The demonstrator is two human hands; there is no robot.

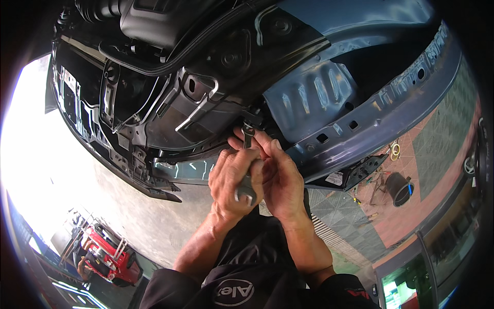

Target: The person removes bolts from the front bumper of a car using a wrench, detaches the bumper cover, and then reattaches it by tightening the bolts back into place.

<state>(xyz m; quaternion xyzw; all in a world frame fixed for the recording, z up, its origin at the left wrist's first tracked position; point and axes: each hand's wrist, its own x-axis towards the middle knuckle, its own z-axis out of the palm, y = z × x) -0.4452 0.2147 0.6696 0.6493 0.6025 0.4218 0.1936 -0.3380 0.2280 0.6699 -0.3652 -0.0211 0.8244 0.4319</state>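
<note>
In my left hand (231,177) is a metal combination wrench (248,139), the fingers closed round its shaft. Its open-jaw end sticks out below that hand, toward me. The ring end sits up against a dark fitting (252,116) under the edge of the car's front bodywork; what lies inside the ring is hidden. Close on the right, my right hand (284,188) shows its palm, with thumb raised and fingers stretched behind the wrench near its ring end. Whether those fingers touch the wrench I cannot tell.
A blue-grey body panel (360,135) curves along the right. Black engine-bay parts (154,26) and a hose (170,67) fill the top. On the tiled floor at right stand a black bucket (399,188) and scattered tools. A red machine (110,257) is at lower left.
</note>
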